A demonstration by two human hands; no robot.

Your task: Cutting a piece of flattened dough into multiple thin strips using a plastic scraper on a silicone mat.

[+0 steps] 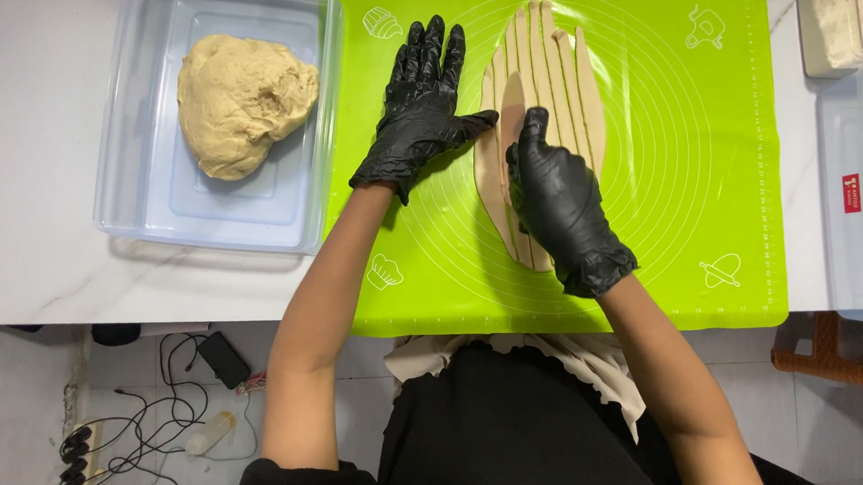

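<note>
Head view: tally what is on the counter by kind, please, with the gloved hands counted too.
Black-gloved hands: 2 (left hand, right hand)
Green baking mat: 1
Flat dough sheet cut into strips: 1
Dough lump: 1
Clear plastic tub holding the lump: 1
Other clear containers at the right edge: at least 2, partly cropped
Total: at least 8

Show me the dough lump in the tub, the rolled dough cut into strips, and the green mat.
dough lump (241, 100), head view, middle of its top.
rolled dough cut into strips (555, 67), head view, a strip above the right hand.
green mat (680, 164), head view, bare area right of the dough.
</note>
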